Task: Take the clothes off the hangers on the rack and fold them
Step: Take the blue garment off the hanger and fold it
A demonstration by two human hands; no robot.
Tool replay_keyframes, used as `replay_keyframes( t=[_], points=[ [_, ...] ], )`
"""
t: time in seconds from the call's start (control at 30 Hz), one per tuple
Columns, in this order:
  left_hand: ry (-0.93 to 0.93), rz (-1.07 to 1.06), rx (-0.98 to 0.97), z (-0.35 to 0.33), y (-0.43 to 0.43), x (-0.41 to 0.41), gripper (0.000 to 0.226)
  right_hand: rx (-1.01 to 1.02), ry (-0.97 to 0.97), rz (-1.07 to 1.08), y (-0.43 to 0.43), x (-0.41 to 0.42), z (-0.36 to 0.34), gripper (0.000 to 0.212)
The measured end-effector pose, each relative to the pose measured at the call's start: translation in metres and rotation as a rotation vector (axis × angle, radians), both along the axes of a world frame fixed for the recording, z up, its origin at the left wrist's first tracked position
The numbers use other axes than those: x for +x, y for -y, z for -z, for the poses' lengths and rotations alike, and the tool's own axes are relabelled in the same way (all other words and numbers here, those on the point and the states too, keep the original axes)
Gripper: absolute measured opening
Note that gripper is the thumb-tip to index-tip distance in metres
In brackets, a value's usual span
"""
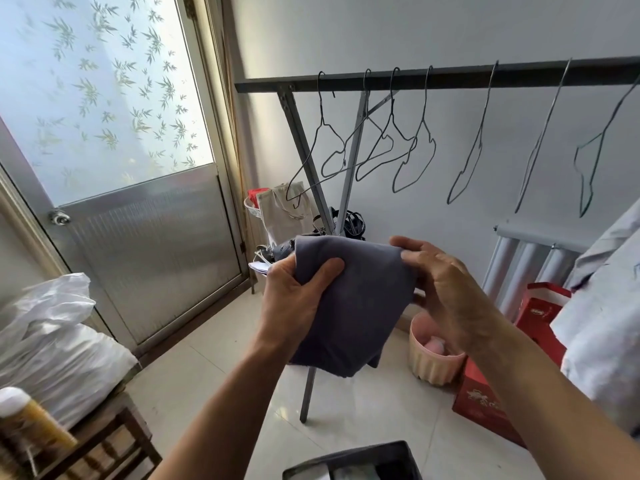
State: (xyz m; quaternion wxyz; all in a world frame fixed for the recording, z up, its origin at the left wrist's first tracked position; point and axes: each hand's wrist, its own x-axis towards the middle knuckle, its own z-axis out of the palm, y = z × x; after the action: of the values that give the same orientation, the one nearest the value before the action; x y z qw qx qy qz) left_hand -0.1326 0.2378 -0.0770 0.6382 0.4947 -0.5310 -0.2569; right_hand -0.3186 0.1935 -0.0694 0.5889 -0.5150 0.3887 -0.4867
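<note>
I see the grey-blue cloth (356,306) in front of the rack (450,77), below its top bar and roughly level with the crossing legs, held in the air and doubled over on itself. My left hand (294,299) grips its upper left edge, with the thumb laid across the front and the fingers curled behind. My right hand (446,289) pinches the upper right corner between the thumb and nearly straight fingers. From the rack's bar hang wire hangers (415,150) in a row, spaced along its length. Under the rack's right end a pale garment (602,306) drapes down at the frame edge; I cannot tell what it hangs from. On the floor beneath the rack, behind the cloth, sits a pink basin (433,362), with a red box (540,320) just beside it toward the rack's right end. A white radiator (526,265) stands against the wall behind the rack. At the rack's left foot a canvas tote (287,209) leans among dark bags. Left of the rack is a frosted glass door (138,237), and further left again a white sack (62,341) on a wooden stand.
</note>
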Motion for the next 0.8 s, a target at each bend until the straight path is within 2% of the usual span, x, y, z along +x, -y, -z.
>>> replay_keyframes(
  t=[0.03,0.13,0.17,0.23,0.33,0.4,0.5,0.6,0.8],
  points=[
    [0.025,-0.020,-0.028,-0.001,0.001,-0.001,0.010,-0.026,-0.025,-0.023,-0.002,-0.002,-0.002,0.031],
    [0.072,-0.077,-0.074,-0.004,0.003,-0.004,0.009,-0.137,-0.194,-0.053,-0.005,-0.002,-0.005,0.076],
    [0.088,-0.095,-0.094,-0.004,0.005,-0.004,0.010,-0.182,-0.274,-0.026,-0.006,-0.001,-0.005,0.081],
    [0.129,-0.108,-0.109,-0.006,0.009,-0.001,0.012,-0.266,-0.384,0.077,-0.008,0.003,-0.003,0.066],
    [0.041,-0.036,-0.091,-0.006,0.012,0.004,0.025,-0.372,-0.362,0.162,-0.006,0.000,-0.003,0.024],
    [-0.005,-0.031,-0.117,-0.006,0.011,0.005,0.026,-0.378,-0.322,0.141,-0.006,-0.003,-0.005,0.015],
    [-0.024,-0.057,-0.132,-0.003,0.010,-0.004,0.016,-0.239,-0.149,0.098,-0.007,-0.002,-0.005,0.005],
    [-0.091,-0.064,-0.093,0.001,0.012,-0.012,0.013,-0.111,0.018,0.047,-0.009,0.002,0.001,0.009],
    [-0.297,0.089,0.106,0.010,0.011,-0.016,0.021,-0.025,0.046,0.043,-0.005,0.002,0.017,0.023]
  ],
)
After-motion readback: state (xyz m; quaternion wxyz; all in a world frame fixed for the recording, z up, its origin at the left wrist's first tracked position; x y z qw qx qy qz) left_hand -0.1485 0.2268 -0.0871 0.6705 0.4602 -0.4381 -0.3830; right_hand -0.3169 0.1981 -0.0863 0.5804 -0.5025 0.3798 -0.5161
